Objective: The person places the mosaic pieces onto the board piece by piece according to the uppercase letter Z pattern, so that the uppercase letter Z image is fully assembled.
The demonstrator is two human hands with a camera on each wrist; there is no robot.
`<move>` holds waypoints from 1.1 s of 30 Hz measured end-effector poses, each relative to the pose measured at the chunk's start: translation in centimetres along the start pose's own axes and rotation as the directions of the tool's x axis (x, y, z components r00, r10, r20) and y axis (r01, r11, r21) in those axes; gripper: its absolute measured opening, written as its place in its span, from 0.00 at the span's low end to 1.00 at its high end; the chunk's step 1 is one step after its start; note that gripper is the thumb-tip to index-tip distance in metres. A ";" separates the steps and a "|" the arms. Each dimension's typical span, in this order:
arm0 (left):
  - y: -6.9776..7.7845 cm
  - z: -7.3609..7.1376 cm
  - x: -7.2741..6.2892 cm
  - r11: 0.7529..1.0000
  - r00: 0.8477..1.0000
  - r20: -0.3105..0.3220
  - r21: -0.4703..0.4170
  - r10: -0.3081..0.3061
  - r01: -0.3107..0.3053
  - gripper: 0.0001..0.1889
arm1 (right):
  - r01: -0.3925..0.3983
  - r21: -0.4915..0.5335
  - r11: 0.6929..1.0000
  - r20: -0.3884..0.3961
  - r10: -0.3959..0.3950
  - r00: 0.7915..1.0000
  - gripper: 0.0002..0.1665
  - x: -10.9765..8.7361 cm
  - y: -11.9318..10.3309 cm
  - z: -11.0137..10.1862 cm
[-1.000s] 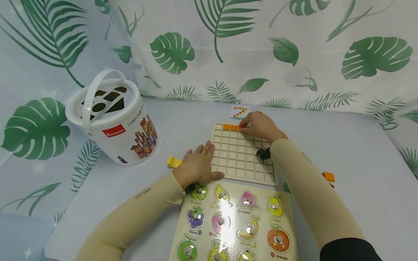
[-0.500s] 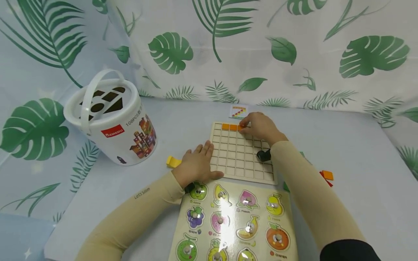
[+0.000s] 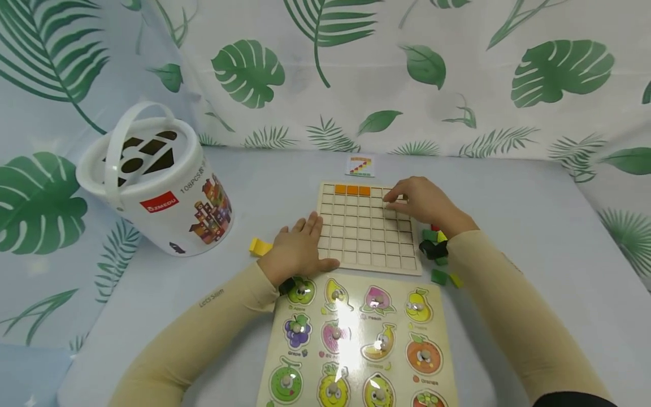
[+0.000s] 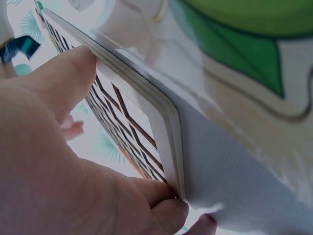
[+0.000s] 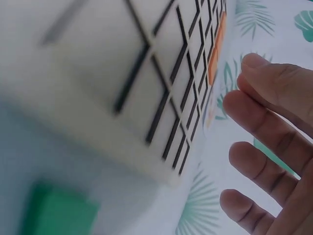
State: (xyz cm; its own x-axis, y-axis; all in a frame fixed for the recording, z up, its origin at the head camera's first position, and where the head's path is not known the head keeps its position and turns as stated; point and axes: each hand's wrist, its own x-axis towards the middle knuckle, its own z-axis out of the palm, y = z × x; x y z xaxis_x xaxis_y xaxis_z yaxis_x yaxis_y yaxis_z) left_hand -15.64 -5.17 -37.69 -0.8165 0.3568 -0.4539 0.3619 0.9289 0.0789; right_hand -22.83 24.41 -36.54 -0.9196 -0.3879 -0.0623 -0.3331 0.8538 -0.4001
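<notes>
Grid board (image 3: pixel 370 230) between hands (image 3: pixel 294 251) (image 3: pixel 429 203), left touching edge, right above far side

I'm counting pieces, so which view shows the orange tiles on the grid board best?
The head view: three orange tiles lie uncovered in the far row of the grid board. The right wrist view shows them steeply foreshortened; the left wrist view, only a thin orange sliver.

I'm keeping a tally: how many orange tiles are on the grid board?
3, side by side in the far row of the grid board: left tile, middle tile and right tile. The right hand covers part of the board, so more could be hidden.
</notes>
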 end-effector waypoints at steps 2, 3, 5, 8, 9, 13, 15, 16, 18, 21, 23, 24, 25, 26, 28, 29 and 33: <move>0.0 -0.1 -0.1 1.000 1.000 0.000 -0.008 -0.001 0.001 0.59 | 0.002 -0.001 1.000 0.000 -0.002 1.000 0.12 -1.1 0.2 -0.1; 0.0 -0.1 -0.1 1.000 1.000 0.001 -0.011 -0.003 0.003 0.59 | 0.002 -0.003 1.000 0.002 -0.002 1.000 0.12 -1.7 0.3 -0.1; -0.1 -0.1 -0.2 1.000 1.000 0.001 -0.016 -0.006 0.006 0.59 | -0.006 -0.001 1.000 0.006 0.006 1.000 0.11 -2.8 0.5 -0.1; -0.2 -0.2 -0.3 1.000 1.000 -0.003 -0.024 -0.008 0.008 0.59 | -0.011 -0.007 1.000 0.006 0.011 1.000 0.11 -4.5 0.9 -0.2; -0.2 -0.2 -0.3 1.000 1.000 -0.004 -0.026 -0.008 0.008 0.59 | -0.011 -0.011 1.000 0.005 0.011 1.000 0.11 -5.1 1.0 -0.2; -0.2 -0.1 -0.2 1.000 1.000 -0.010 -0.027 -0.001 0.001 0.59 | -0.028 -0.033 0.999 -0.006 0.027 1.000 0.12 -7.5 1.7 -0.2; -0.2 -0.1 -0.2 1.000 1.000 -0.014 -0.025 0.001 -0.002 0.59 | -0.043 -0.044 0.998 -0.012 0.042 0.999 0.11 -8.8 2.3 -0.2; -0.2 -0.1 -0.2 1.000 1.000 -0.014 -0.025 0.002 -0.002 0.59 | -0.048 -0.047 0.998 -0.017 0.047 0.999 0.11 -9.3 2.7 -0.2; -0.2 -0.1 -0.1 1.000 1.000 -0.015 -0.023 0.003 -0.003 0.59 | -0.060 -0.054 0.997 -0.025 0.059 0.998 0.11 -10.4 3.3 -0.2; -0.3 0.0 -0.1 1.000 1.000 -0.015 -0.025 0.002 -0.002 0.59 | -0.084 -0.064 0.994 -0.038 0.081 0.996 0.10 -11.5 4.0 -0.1; -0.3 0.0 -0.1 1.000 1.000 -0.013 -0.027 0.001 -0.002 0.59 | -0.097 -0.076 0.992 -0.045 0.093 0.995 0.10 -12.2 4.4 0.0; -0.2 0.0 -0.1 1.000 1.000 -0.013 -0.027 0.001 -0.002 0.59 | -0.099 -0.082 0.992 -0.050 0.095 0.994 0.09 -12.4 4.6 0.1; -0.2 0.0 -0.1 1.000 1.000 -0.012 -0.027 0.003 -0.003 0.59 | -0.101 -0.088 0.991 -0.054 0.097 0.994 0.10 -12.7 4.8 0.1; -0.2 -0.1 -0.2 1.000 1.000 -0.010 -0.026 0.004 -0.004 0.59 | -0.103 -0.096 0.990 -0.058 0.098 0.994 0.10 -12.9 4.9 0.1; -0.1 -0.1 -0.2 1.000 1.000 -0.005 -0.024 0.006 -0.006 0.59 | -0.106 -0.108 0.988 -0.063 0.100 0.993 0.11 -13.4 5.2 0.2; -0.1 -0.1 -0.2 1.000 1.000 -0.002 -0.023 0.006 -0.006 0.59 | -0.108 -0.114 0.988 -0.066 0.101 0.993 0.11 -13.6 5.4 0.2; 0.1 -0.1 -0.2 1.000 1.000 0.004 -0.018 0.009 -0.008 0.59 | -0.138 -0.141 0.980 -0.076 0.129 0.989 0.14 -14.4 5.8 0.1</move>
State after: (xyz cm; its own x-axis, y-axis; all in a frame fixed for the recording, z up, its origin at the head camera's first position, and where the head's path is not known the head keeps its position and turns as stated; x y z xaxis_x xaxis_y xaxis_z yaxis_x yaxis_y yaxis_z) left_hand -15.46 -5.13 -37.51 -0.8117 0.3643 -0.4566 0.3606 0.9275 0.0989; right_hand -11.48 34.92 -38.00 -0.9679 -0.2474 -0.0438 -0.2286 0.9395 -0.2550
